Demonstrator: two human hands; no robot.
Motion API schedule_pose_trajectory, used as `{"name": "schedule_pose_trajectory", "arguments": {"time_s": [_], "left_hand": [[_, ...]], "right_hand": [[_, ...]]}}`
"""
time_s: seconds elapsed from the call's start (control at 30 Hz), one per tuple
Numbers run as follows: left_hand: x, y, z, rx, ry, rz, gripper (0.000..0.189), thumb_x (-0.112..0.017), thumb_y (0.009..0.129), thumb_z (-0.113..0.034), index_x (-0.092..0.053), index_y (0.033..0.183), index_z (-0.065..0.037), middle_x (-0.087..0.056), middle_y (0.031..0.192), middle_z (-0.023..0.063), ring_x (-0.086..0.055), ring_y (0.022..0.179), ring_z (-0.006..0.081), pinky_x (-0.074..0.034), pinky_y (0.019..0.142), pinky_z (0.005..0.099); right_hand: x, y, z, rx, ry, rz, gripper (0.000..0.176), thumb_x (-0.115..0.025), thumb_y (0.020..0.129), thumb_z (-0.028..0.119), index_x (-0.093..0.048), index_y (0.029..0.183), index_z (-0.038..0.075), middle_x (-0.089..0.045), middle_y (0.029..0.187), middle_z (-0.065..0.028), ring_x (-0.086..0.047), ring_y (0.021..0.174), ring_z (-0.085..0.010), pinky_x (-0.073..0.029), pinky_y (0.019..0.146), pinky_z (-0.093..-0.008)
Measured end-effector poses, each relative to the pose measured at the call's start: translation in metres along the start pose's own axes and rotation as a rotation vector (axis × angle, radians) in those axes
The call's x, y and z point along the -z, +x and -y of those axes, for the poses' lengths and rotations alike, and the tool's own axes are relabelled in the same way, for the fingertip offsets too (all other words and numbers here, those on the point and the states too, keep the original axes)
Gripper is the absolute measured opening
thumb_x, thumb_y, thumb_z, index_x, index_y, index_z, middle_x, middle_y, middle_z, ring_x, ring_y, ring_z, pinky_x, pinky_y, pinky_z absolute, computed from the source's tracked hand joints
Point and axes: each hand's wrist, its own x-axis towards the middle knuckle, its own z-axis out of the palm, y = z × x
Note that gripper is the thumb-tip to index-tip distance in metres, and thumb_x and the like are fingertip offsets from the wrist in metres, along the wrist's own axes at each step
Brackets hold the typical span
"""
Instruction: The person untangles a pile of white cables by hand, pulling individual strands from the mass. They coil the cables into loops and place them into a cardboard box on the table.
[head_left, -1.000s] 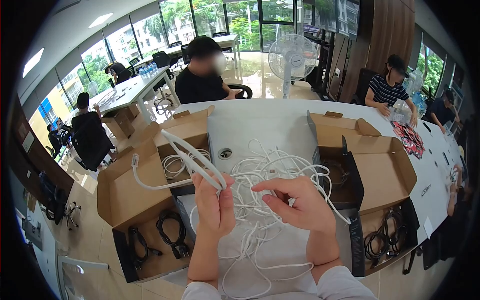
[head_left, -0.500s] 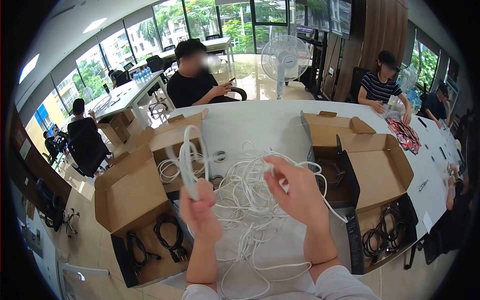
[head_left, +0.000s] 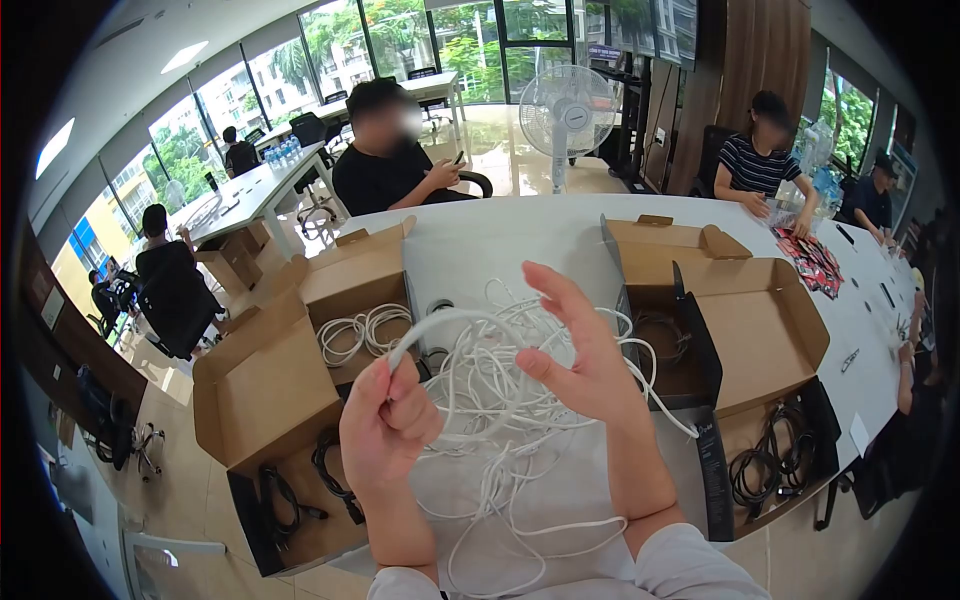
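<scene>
My left hand (head_left: 385,430) is closed round a looped bundle of white cable (head_left: 450,318), which arcs out to the right over the pile. My right hand (head_left: 585,365) is open, thumb and fingers apart, just right of that loop. I cannot make out any cable gripped in it. Below both hands a loose tangle of white cables (head_left: 500,470) spreads over the table, some strands trailing toward my body. Left of the pile, a coiled white cable (head_left: 365,333) lies in an open cardboard box (head_left: 352,268).
Black power cables lie in the near left box (head_left: 262,375) and near right box (head_left: 765,335). Another open box (head_left: 665,245) stands behind on the right. Tape rolls (head_left: 440,307) sit behind the pile. A seated person (head_left: 385,160) is across the white table (head_left: 500,225); another sorts red packets (head_left: 808,262).
The upright cable loop in my left hand has tipped over to the right, across the pile. My right hand has risen slightly and its fingers have spread.
</scene>
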Motion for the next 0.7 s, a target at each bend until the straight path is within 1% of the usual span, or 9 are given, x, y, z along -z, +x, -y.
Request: {"name": "schedule_pose_trajectory", "arguments": {"time_s": [0.03,0.13,0.23,0.33,0.43,0.53,0.63,0.7], "left_hand": [[0.001,0.000,-0.001,0.044,-0.030,0.072,0.033,-0.029,0.102,-0.035,-0.034,0.078,-0.013,-0.015,0.050,-0.0072,-0.011,0.038,0.0069,-0.012,0.035,0.0245],[0.004,0.001,-0.003,0.108,-0.108,0.123,0.034,-0.027,0.102,-0.035,-0.033,0.078,-0.012,-0.013,0.049,-0.0077,-0.009,0.037,0.0058,-0.010,0.033,0.0238],[0.007,0.000,0.000,0.099,-0.166,0.123,0.035,-0.036,0.101,-0.034,-0.042,0.081,-0.007,-0.022,0.049,-0.0074,-0.015,0.039,0.0042,-0.014,0.037,0.0247],[-0.003,-0.001,0.003,0.013,0.046,0.059,0.037,-0.043,0.099,-0.035,-0.047,0.083,-0.002,-0.024,0.050,-0.0077,-0.017,0.040,0.0035,-0.014,0.039,0.0246],[-0.011,-0.002,0.006,-0.076,0.307,-0.035,0.041,-0.047,0.097,-0.036,-0.051,0.083,0.002,-0.027,0.051,-0.0080,-0.019,0.042,0.0029,-0.014,0.041,0.0243],[-0.015,-0.004,0.008,-0.167,0.498,-0.096,0.043,-0.049,0.096,-0.036,-0.053,0.083,0.005,-0.030,0.052,-0.0077,-0.022,0.045,0.0027,-0.015,0.044,0.0238],[-0.016,-0.007,0.011,-0.273,0.605,-0.145,0.044,-0.052,0.094,-0.038,-0.055,0.081,0.004,-0.035,0.053,-0.0052,-0.024,0.046,0.0031,-0.016,0.045,0.0232],[-0.014,-0.012,0.016,-0.366,0.685,-0.255,0.046,-0.054,0.092,-0.040,-0.054,0.080,0.004,-0.038,0.055,-0.0028,-0.028,0.045,0.0044,-0.020,0.045,0.0226]], "right_hand": [[-0.001,0.001,-0.003,-0.011,0.043,0.039,0.066,-0.069,0.083,0.017,-0.036,0.138,0.002,-0.045,0.136,-0.0164,-0.043,0.128,-0.0262,-0.031,0.106,-0.0383],[-0.003,0.004,-0.012,-0.023,0.313,0.218,0.067,-0.067,0.085,0.016,-0.032,0.141,0.003,-0.044,0.138,-0.0137,-0.042,0.128,-0.0236,-0.031,0.106,-0.0368],[-0.006,0.003,-0.019,-0.146,0.495,0.316,0.065,-0.064,0.087,0.015,-0.031,0.141,0.004,-0.047,0.135,-0.0124,-0.046,0.124,-0.0216,-0.033,0.104,-0.0356],[-0.004,0.004,-0.019,-0.203,0.483,0.376,0.060,-0.061,0.089,0.012,-0.033,0.141,0.003,-0.050,0.131,-0.0132,-0.046,0.124,-0.0202,-0.034,0.103,-0.0350],[-0.005,0.004,-0.021,-0.148,0.246,0.366,0.059,-0.066,0.085,0.016,-0.040,0.136,0.004,-0.057,0.122,-0.0136,-0.054,0.110,-0.0192,-0.042,0.094,-0.0342],[-0.005,0.006,-0.019,-0.136,0.021,0.319,0.057,-0.068,0.083,0.015,-0.045,0.134,0.006,-0.056,0.121,-0.0096,-0.053,0.109,-0.0177,-0.044,0.092,-0.0331],[-0.006,0.007,-0.025,-0.143,0.015,0.296,0.060,-0.071,0.081,0.019,-0.044,0.134,0.006,-0.054,0.123,-0.0105,-0.052,0.110,-0.0202,-0.043,0.092,-0.0330],[-0.009,0.004,-0.031,-0.059,-0.054,0.230,0.061,-0.071,0.082,0.021,-0.044,0.134,0.006,-0.052,0.125,-0.0125,-0.051,0.113,-0.0223,-0.043,0.094,-0.0347]]}}
